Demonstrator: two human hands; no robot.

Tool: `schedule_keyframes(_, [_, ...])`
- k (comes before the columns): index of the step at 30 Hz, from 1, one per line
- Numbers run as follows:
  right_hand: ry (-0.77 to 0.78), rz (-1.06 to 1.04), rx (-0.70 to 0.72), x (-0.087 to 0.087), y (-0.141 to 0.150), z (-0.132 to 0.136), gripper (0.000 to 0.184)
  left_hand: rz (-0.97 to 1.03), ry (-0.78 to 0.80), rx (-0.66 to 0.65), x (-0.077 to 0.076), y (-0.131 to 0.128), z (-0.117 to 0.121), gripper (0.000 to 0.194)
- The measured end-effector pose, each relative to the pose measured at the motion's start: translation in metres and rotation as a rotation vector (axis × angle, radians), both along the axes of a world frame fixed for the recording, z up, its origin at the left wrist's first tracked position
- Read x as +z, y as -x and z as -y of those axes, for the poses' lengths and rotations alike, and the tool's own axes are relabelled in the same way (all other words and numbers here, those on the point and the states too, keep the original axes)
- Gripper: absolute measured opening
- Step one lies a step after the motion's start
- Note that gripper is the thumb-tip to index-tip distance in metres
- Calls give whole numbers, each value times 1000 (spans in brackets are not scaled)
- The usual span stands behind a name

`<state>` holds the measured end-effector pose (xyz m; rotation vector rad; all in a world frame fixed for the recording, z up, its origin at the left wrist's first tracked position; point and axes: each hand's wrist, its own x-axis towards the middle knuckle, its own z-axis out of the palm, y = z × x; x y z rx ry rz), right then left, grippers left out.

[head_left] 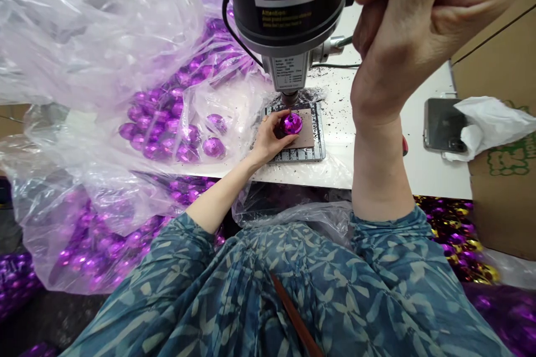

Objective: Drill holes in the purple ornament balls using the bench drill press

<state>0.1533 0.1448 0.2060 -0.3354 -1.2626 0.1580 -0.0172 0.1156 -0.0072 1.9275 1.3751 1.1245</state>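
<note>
My left hand [269, 137] has its thumb and fingers closed around a shiny purple faceted ball [294, 124]. The ball rests on a small brown board [308, 133], which lies on the slotted metal base [320, 148] of a drill press [288, 36]. Directly over the ball is the drill chuck [288, 98]; whether the bit touches the ball is hard to make out. Up at the right, my right hand [404, 33] is wrapped around the end of the feed handle [345, 41], whose grip is hidden inside my fingers.
Many purple balls [157, 122] lie in clear plastic bags [104, 39] to the left, with two loose ones [214, 147] nearer the base. Dark shavings dot the white table [339, 117]. A phone [444, 125], white crumpled plastic [494, 120] and a cardboard box [498, 195] are at the right.
</note>
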Motion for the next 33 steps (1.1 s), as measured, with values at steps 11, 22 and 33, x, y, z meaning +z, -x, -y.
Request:
schedule_keyframes(11, [52,-60,-123,-35,-2,17,38,-10,30,20,-2,1,1,68])
schedule_keyframes(22, [102,-141,-117,-62,2,10,73,0,37,24,2,1,3,69])
schedule_keyframes(33, [-19,-116,-144,-89,-5,-5,73,24,-14,24,-6,1,1,69])
